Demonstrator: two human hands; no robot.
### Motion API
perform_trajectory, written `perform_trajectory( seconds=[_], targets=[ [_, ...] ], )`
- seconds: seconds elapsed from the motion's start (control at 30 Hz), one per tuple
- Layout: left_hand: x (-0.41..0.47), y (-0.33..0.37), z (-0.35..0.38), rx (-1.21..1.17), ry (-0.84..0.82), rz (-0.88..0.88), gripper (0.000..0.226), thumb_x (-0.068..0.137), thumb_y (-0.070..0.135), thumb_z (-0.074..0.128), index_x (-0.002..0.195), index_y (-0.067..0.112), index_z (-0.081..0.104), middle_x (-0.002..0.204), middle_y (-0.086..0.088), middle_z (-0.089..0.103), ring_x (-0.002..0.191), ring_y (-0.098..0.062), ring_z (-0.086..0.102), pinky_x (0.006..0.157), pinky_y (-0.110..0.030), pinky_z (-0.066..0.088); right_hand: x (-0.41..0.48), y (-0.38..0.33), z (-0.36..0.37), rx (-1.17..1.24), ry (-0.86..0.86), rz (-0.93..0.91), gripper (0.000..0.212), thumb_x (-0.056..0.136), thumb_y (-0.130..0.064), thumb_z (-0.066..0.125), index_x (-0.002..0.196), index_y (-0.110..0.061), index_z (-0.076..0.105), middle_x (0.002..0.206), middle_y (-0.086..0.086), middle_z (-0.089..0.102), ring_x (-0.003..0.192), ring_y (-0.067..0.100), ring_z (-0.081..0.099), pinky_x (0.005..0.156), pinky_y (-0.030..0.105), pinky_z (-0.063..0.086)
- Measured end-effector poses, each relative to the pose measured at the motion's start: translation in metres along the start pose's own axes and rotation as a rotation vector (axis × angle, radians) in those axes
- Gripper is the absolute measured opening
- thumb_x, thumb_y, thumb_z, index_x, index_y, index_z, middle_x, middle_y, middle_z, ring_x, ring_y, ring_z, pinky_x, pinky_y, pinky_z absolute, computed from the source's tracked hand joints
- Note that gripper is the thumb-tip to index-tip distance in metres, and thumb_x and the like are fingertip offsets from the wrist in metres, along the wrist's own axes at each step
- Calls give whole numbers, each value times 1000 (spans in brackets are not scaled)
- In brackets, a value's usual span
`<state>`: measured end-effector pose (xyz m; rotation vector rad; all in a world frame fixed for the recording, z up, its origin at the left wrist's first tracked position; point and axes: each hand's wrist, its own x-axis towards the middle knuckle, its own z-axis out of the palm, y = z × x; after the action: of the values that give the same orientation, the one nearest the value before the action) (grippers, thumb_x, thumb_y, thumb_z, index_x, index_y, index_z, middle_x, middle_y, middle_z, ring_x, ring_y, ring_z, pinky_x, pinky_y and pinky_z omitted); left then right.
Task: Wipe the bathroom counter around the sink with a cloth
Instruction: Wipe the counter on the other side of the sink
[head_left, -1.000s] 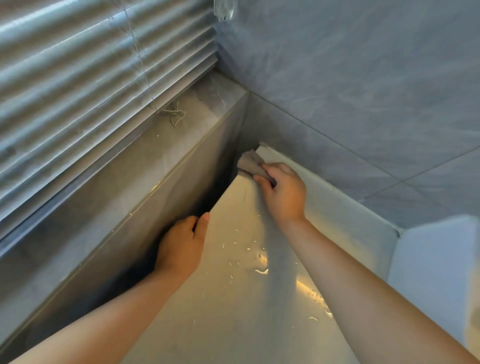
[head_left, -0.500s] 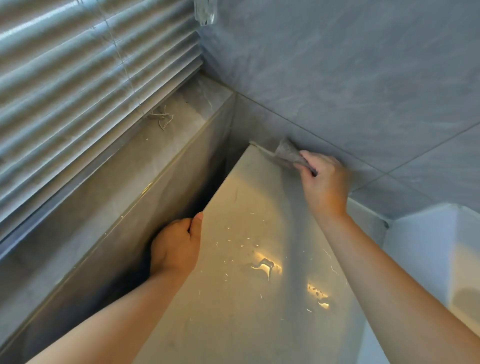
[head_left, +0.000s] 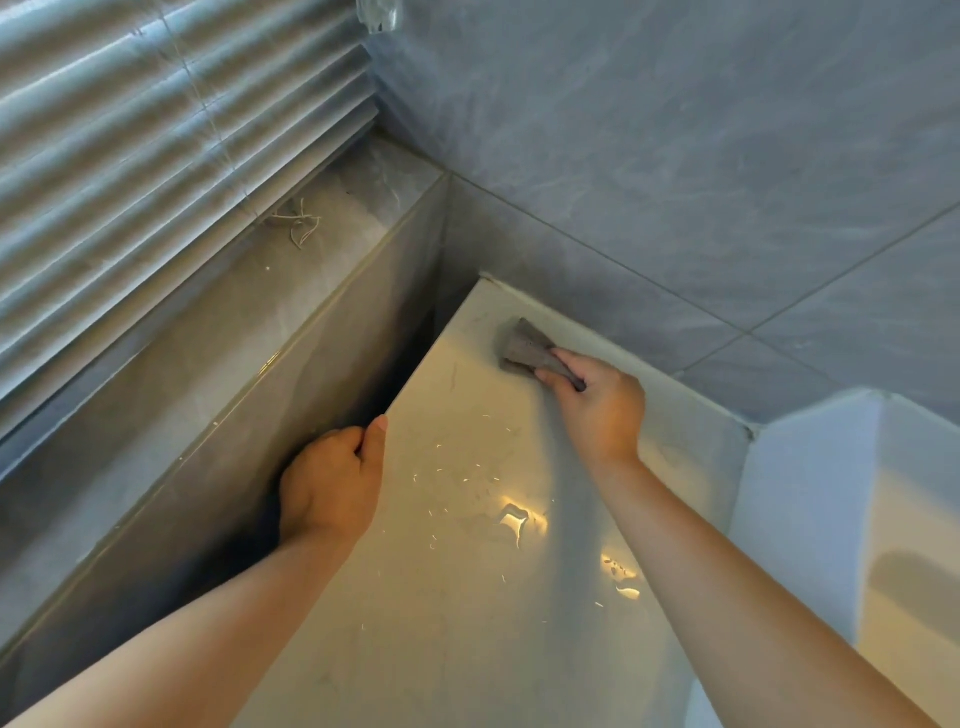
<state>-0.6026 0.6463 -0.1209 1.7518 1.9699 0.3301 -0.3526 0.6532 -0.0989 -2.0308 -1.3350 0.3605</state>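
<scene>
Right hand (head_left: 597, 410) pinches the grey cloth (head_left: 524, 345), pressing it onto the tabletop (head_left: 467, 597) near its far corner to wipe; left hand (head_left: 332, 483) curls over its left edge, likely for bracing.

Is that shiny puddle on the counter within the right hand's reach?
Probably yes: the right hand holds the cloth on the same counter, and nothing stands between it and the puddle, which lies nearer the person.
</scene>
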Motion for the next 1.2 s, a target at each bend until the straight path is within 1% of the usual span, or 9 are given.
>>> perform_trajectory(
  seconds=[0.07, 0.17, 0.3, 0.43, 0.63, 0.7, 0.93, 1.1, 1.2],
  targets=[
    [-1, 1, 0, -1, 23, 23, 48, 98, 43, 33, 78, 13, 65, 77, -6, 62, 67, -24, 54, 60, -32, 40, -20, -3, 0, 32, -11, -22, 29, 76, -25, 76, 104, -21, 73, 97, -3, 74, 88, 13, 68, 77, 22, 50],
    [-6, 3, -4, 10, 16, 103, 39, 98, 41, 35, 105, 17, 65, 101, -8, 66, 83, -28, 60, 70, -36, 48, -34, -9, -7, 70, -95, 13, 25, 75, -24, 76, 100, -25, 75, 91, -7, 75, 82, 8, 67, 74, 21, 50],
    [-11, 7, -7, 41, -33, 184, 50, 97, 41, 41, 141, 18, 42, 134, -8, 51, 109, -33, 57, 87, -41, 46, -19, -15, -31, 188, -10, 106, 23, 74, -21, 77, 97, -21, 75, 82, -11, 72, 71, -1, 60, 69, 23, 48],
    [-14, 7, -10, 53, -37, 276, 51, 96, 39, 45, 144, 21, 39, 133, -6, 50, 101, -33, 60, 81, -40, 48, 9, -6, -56, 124, 134, 58, 33, 78, -21, 75, 109, -12, 71, 103, -1, 71, 89, 7, 65, 80, 20, 48],
    [-12, 6, -8, 130, -43, 317, 61, 92, 52, 28, 141, 19, 45, 122, -5, 55, 84, -29, 64, 67, -36, 50, 25, 33, -56, -184, 26, -114, 27, 78, -17, 72, 104, -13, 72, 95, 10, 74, 84, 29, 68, 72, 37, 53],
    [-12, 5, -8, 142, -50, 326, 66, 89, 54, 24, 140, 19, 46, 120, -5, 56, 80, -29, 65, 65, -35, 50, 21, 41, -48, -134, 9, -45, 27, 79, -19, 72, 106, -13, 72, 97, 9, 74, 86, 27, 68, 74, 36, 53],
    [-12, 7, -8, 132, -58, 296, 52, 94, 40, 46, 143, 21, 42, 126, -5, 53, 88, -30, 64, 71, -37, 49, 3, 37, -31, 44, 137, 109, 29, 78, -21, 74, 106, -16, 72, 99, 1, 74, 88, 16, 68, 77, 27, 50],
    [-11, 6, -6, 129, -44, 305, 62, 90, 53, 30, 140, 20, 46, 120, -4, 56, 81, -31, 65, 66, -37, 50, -23, 32, -30, 102, 106, 156, 31, 77, -21, 75, 108, -17, 72, 99, -3, 73, 84, -7, 59, 72, -1, 39],
    [-11, 6, -5, 134, -36, 296, 52, 95, 45, 40, 141, 20, 44, 124, -6, 55, 87, -33, 64, 70, -38, 50, -41, 28, -31, 136, 62, 158, 30, 76, -22, 76, 106, -20, 73, 94, -8, 73, 82, -8, 60, 71, 3, 43]
  ],
)
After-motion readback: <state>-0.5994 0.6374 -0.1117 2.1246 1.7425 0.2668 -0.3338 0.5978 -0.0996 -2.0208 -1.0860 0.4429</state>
